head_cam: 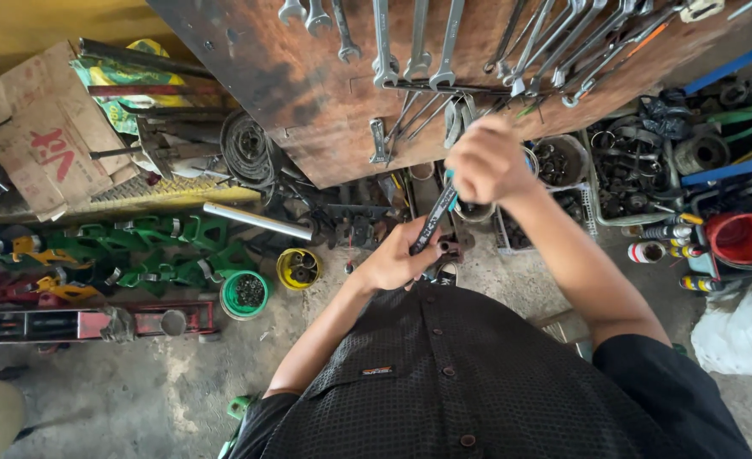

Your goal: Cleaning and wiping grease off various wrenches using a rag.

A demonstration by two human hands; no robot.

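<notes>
Head view: rusty tool board w/ hanging wrenches stands right ahead of the hands. Green jack stands, steel tube, yellow tin on concrete to the left; red bucket and parts bins on the right. Ratchet handle, dark w/ teal grip, is held chest-high, tilted. Left hand is wrapped round its lower end; right hand is fisted over the top end. Tool head is hidden by the fingers; small part below is hard to make out.
</notes>
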